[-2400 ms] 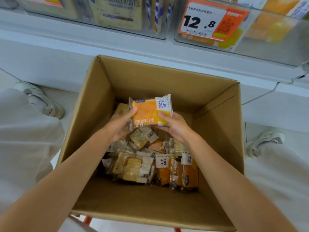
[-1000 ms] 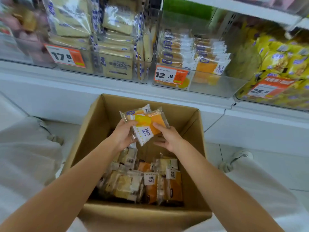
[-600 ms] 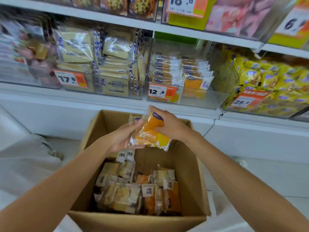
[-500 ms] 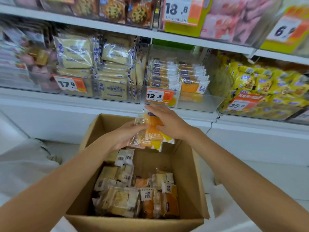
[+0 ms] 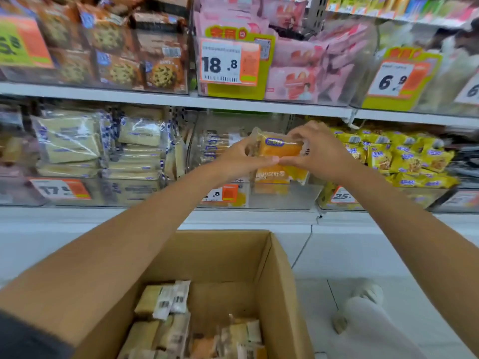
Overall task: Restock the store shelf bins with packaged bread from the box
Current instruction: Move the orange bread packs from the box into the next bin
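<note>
Currently gripped at both sides: orange bread packet (image 5: 278,154), upright, just above the clear shelf bin (image 5: 285,200), at 12 o'clock from the cardboard box (image 5: 272,281). Left hand (image 5: 241,159) clamped on the 9 o'clock edge, right hand (image 5: 318,151) on the 3 o'clock edge, thumbs meeting across the front. Likely light, soft, crushable, with slick film. Hold by the sealed edges, not the loaf; lower gently
</note>
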`<state>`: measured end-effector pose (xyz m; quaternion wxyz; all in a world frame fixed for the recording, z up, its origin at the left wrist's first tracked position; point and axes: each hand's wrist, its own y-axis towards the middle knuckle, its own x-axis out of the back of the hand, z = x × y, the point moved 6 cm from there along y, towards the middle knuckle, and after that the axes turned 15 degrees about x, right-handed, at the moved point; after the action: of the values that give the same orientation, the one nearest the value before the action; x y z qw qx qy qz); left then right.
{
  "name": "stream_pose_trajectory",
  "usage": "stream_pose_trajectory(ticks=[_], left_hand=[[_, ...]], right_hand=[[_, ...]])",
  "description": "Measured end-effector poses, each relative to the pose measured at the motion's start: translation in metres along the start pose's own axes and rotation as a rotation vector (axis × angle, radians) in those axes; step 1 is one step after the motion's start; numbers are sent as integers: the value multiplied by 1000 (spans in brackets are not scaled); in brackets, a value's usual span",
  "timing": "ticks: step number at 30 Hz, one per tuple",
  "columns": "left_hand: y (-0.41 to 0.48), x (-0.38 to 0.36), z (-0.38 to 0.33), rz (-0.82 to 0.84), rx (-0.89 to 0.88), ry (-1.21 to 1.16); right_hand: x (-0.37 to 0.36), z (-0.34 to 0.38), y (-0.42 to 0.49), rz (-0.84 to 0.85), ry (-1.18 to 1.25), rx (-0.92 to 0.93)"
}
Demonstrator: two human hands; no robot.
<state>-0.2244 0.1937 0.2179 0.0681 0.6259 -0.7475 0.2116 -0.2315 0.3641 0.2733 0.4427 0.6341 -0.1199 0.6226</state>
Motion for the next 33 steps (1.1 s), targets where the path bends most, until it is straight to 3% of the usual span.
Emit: stream_pose_trajectory(ticks=[3, 8, 14, 19, 21, 25, 29, 33], left_hand=[[38, -7, -5, -38, -41, 141], [77, -17, 29, -57, 11, 579], [95, -11, 24, -17, -72, 381], [98, -29, 16, -11, -138, 416], [97, -25, 17, -62, -177, 457], [100, -12, 35, -119, -135, 841], [96, -5, 36, -94, -119, 831], [103, -5, 43, -72, -72, 923]], right_hand=[[-9, -28, 7, -10, -132, -5], [-79, -65, 8, 288, -128, -77], [-84, -89, 11, 308, -15, -146], [-65, -89, 20, 360, -162, -174], [-71, -88, 20, 360, -60, -212], [-99, -84, 5, 329, 280, -319], [-119, -95, 1, 331, 350, -445], [-124, -93, 1, 391, 461, -446]])
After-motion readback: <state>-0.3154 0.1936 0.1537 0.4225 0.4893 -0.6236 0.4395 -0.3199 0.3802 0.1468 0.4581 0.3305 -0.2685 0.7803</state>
